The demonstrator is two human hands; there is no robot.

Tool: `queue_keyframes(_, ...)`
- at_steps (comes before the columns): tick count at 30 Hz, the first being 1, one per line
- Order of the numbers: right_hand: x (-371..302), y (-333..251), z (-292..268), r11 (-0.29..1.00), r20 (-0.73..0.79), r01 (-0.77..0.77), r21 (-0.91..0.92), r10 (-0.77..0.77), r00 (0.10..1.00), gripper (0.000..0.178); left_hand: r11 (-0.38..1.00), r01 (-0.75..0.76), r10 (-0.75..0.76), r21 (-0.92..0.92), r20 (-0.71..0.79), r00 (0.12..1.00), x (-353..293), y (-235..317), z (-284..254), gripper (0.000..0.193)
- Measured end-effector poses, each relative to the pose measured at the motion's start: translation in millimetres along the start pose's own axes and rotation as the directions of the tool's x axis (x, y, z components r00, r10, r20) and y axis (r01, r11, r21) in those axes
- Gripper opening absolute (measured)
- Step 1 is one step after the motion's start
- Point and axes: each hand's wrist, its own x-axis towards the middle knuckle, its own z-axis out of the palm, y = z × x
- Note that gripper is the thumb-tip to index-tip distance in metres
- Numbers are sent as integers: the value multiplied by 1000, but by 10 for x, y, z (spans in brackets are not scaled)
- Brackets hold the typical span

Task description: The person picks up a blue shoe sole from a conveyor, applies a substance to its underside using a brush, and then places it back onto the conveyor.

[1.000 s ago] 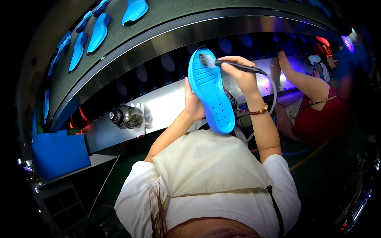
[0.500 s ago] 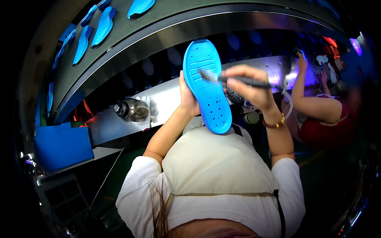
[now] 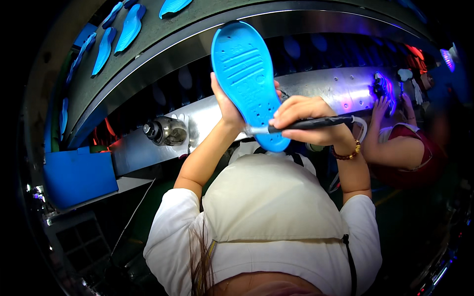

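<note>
A bright blue shoe sole (image 3: 242,66) is held up before me, its ribbed, holed face in view and its wide end pointing away. My left hand (image 3: 228,106) grips it from the left and beneath, with fingertips showing at its right side. My right hand (image 3: 308,118) is closed round the black handle of a brush (image 3: 311,124) with a pale hose running from its back end. The pale brush tip lies over the left edge of the sole's narrower end. Motion blurs the tip, so I cannot tell whether it touches.
Beyond the sole runs a green conveyor belt (image 3: 207,11) with a metal edge, carrying several blue soles (image 3: 131,29). A dark-capped bottle (image 3: 165,132) stands on the metal shelf (image 3: 202,123). At left is a blue box (image 3: 79,177). A co-worker (image 3: 402,148) works at the right.
The sole has moved up and slightly left. My right hand has brought the brush down from the sole's wider part to its narrower end. The co-worker's arm has lowered.
</note>
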Motion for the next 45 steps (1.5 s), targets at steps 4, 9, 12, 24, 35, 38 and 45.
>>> queue_keyframes(4,-55,104,-79,989,-300,-123,-79,94,949,19,986,-167,168,19,-170,971,121,23,23,99)
queue_keyframes(9,-167,-3,-44,997,-26,-43,67,45,999,20,965,-261,261,14,-39,964,151,183,-33,99)
queue_keyframes(12,-227,104,-61,977,-332,-120,179,175,927,21,966,-256,258,37,-181,949,198,222,34,99)
queue_keyframes(24,-195,257,128,592,-355,26,806,447,821,20,983,-185,183,2,-147,972,202,238,111,91)
queue_keyframes(35,-132,-65,-106,859,-111,-342,380,410,905,19,961,240,-243,138,5,970,23,316,-55,54)
queue_keyframes(38,-39,104,-18,986,-70,-111,127,121,990,18,854,471,-460,219,-102,882,78,382,-18,56)
queue_keyframes(45,-39,-43,-299,997,42,-79,14,78,996,19,780,601,-589,172,-123,799,30,435,11,60)
